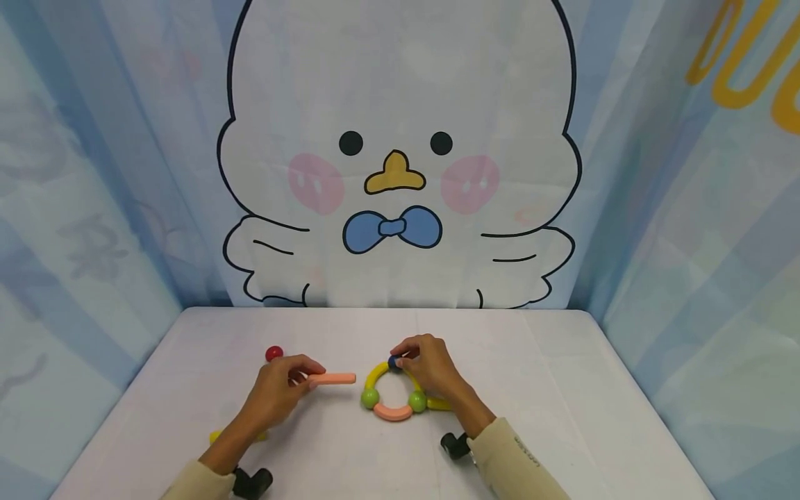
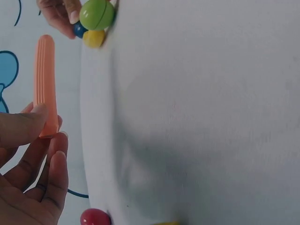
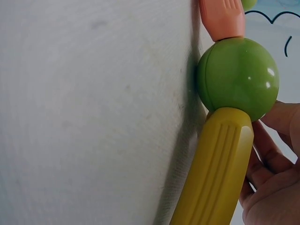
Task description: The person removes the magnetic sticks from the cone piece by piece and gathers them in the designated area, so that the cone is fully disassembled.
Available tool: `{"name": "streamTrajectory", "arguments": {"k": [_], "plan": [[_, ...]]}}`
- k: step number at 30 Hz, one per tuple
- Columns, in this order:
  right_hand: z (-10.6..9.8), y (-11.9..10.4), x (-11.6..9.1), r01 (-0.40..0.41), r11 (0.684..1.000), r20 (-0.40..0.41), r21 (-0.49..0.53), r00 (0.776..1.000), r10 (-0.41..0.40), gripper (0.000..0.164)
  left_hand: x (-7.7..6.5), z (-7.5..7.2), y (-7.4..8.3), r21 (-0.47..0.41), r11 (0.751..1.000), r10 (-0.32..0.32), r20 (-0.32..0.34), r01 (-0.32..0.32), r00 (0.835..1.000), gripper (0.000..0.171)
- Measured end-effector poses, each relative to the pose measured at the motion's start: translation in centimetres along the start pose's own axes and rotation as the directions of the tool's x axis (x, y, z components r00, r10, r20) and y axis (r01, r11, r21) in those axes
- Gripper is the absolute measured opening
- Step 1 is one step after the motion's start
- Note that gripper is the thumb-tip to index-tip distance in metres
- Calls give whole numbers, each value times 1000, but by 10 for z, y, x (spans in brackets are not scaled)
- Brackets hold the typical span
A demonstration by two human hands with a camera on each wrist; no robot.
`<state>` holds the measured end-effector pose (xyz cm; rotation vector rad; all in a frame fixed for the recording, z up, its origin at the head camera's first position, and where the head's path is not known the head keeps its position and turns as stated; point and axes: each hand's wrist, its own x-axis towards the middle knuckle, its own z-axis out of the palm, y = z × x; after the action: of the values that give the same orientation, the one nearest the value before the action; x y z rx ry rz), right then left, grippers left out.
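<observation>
My left hand point(image 1: 279, 389) pinches a ribbed salmon-pink stick point(image 1: 334, 378) between thumb and fingers, its free end pointing right; in the left wrist view the stick point(image 2: 44, 79) is held off the table. At the top of a small ring of toy pieces, my right hand point(image 1: 432, 364) pinches a dark blue ball point(image 1: 393, 362). Curved yellow pieces point(image 1: 375, 375) run down from that ball to two green balls point(image 1: 370, 398), which a curved salmon piece point(image 1: 393, 413) joins below. From the right green ball point(image 3: 239, 77) a yellow stick point(image 3: 215, 168) extends outward, partly behind the right wrist in the head view.
A red ball point(image 1: 273, 353) lies behind the left hand. Beneath the left forearm is a yellow piece point(image 1: 215, 436), mostly hidden. Black wrist devices point(image 1: 253, 482) hang by both sleeves. The white table point(image 1: 594, 417) ends at a printed cloth backdrop point(image 1: 400, 83), with cloth on both sides.
</observation>
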<state>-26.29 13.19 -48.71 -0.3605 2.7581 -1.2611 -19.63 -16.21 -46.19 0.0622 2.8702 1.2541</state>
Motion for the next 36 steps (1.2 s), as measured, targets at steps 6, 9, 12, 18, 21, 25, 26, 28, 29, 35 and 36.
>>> {"name": "streamTrajectory", "arguments": {"k": [6, 9, 12, 18, 21, 25, 26, 28, 29, 35, 36], "plan": [[0, 1, 0, 2, 1000, -3, 3, 1000, -2, 17, -7, -18, -13, 36, 999, 16, 1, -16, 1000, 19], [1, 2, 0, 3, 1000, -6, 0, 1000, -3, 16, -9, -27, -22, 54, 999, -6, 15, 5, 1000, 19], [1, 3, 0, 3, 1000, -7, -1, 1000, -3, 16, -12, -36, -32, 62, 997, -47, 25, 46, 999, 20], [1, 2, 0, 7, 1000, -6, 2, 1000, -7, 16, -18, -54, -52, 87, 993, -81, 28, 78, 996, 21], [1, 3, 0, 11, 1000, -8, 4, 1000, -11, 16, -20, -62, -62, 106, 991, -90, 24, 87, 996, 21], [1, 3, 1, 18, 1000, -10, 6, 1000, -18, 16, -21, -72, -74, 131, 984, -123, 24, 119, 992, 21], [1, 3, 1, 20, 1000, -9, 5, 1000, -20, 16, -22, -74, -76, 136, 983, -131, 27, 126, 991, 21], [1, 3, 1, 23, 1000, -9, 6, 1000, -23, 16, -23, -77, -82, 146, 979, -149, 32, 143, 988, 20], [1, 3, 1, 23, 1000, -9, 7, 1000, -23, 16, -23, -79, -84, 152, 977, -155, 35, 148, 987, 19], [0, 3, 0, 21, 1000, -12, 15, 1000, -21, 17, -25, -83, -94, 182, 970, -173, 41, 163, 984, 16], [0, 3, 0, 22, 1000, -12, 14, 1000, -22, 17, -25, -82, -95, 188, 969, -172, 39, 162, 984, 15]]}}
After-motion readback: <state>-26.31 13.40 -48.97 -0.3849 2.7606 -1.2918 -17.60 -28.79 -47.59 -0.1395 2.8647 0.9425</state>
